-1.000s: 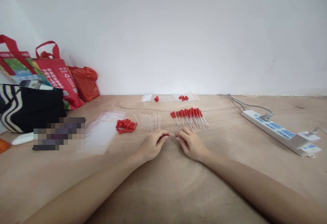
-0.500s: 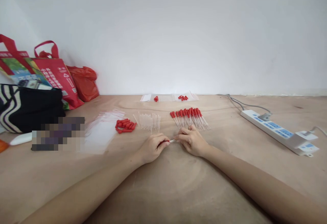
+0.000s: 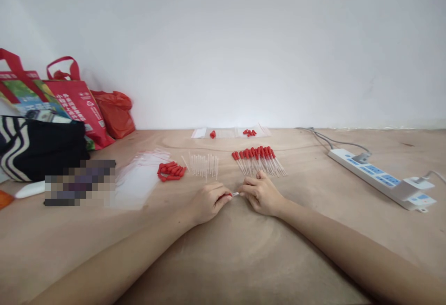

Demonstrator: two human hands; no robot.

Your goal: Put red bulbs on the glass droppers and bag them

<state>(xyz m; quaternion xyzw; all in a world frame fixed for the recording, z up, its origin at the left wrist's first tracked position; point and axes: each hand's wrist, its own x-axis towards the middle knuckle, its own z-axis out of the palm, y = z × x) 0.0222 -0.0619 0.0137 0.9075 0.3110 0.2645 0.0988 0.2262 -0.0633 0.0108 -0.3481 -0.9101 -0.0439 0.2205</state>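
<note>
My left hand [image 3: 210,201] is closed round a red rubber bulb [image 3: 228,195], mostly covered by the fingers. My right hand [image 3: 261,194] pinches a thin clear dropper tube [image 3: 236,194], whose near end meets the bulb between the two hands. Just beyond the right hand lies a row of droppers with red bulbs [image 3: 258,152], tubes pointing towards me. Several bare clear tubes [image 3: 204,165] lie beyond the left hand. Left of these is a pile of loose red bulbs [image 3: 170,170].
Clear zip bags [image 3: 139,179] lie left of the bulbs. Bags with red bulbs and tubes [image 3: 223,133] rest along the wall. A white power strip [image 3: 369,171] with cables is at right. Shopping bags [image 3: 78,105] and a black striped bag [image 3: 45,149] stand at left.
Both hands stay nearly in place, with the tube and bulb still held between them. The right hand has dipped very slightly towards me.
</note>
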